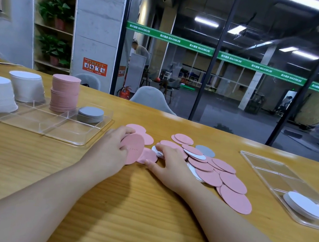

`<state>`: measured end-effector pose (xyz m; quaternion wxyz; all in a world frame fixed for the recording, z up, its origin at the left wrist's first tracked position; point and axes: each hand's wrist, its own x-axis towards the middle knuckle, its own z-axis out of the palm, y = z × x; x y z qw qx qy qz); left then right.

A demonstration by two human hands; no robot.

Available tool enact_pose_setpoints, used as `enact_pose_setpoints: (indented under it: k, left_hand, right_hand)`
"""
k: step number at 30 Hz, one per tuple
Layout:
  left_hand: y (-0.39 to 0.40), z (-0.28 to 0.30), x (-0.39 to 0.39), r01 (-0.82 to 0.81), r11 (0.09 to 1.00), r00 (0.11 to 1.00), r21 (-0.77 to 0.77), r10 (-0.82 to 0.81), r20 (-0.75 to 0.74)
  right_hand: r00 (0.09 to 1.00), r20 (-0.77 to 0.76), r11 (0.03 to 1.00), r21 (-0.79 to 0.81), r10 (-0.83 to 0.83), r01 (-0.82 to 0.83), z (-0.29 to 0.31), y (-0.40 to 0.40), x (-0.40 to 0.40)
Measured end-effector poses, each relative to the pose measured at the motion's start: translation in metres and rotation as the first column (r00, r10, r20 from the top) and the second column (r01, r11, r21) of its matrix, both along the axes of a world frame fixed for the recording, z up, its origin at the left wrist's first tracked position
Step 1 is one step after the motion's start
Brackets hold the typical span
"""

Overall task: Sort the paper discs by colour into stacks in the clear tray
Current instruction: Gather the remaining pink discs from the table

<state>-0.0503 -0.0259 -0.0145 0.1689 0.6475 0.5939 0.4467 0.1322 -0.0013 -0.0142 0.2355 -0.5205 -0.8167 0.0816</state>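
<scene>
Head view: left hand (113, 148) grips a pink disc (131, 150) upright on edge, fingers curled round it. Right hand (169, 162) lies spread on the loose disc pile (214, 172) (mostly pink), fingertips on a flat pink one. Sorted stacks stand in the clear tray (56, 127), far left.

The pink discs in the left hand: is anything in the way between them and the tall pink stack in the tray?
Nothing visible. The pink discs have bare table up to the tray; only its low rim and the short grey stack lie beside the pink stack.
</scene>
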Motion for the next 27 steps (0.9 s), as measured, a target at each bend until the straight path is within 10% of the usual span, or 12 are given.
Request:
enact_pose_setpoints:
  k: [27]
  left_hand:
    - [-0.004,0.002,0.000,0.047,0.996,0.996,-0.080,-0.040,0.084]
  right_hand:
    - [0.933,-0.358,0.990,-0.138,-0.009,-0.043,0.000,-0.010,0.004]
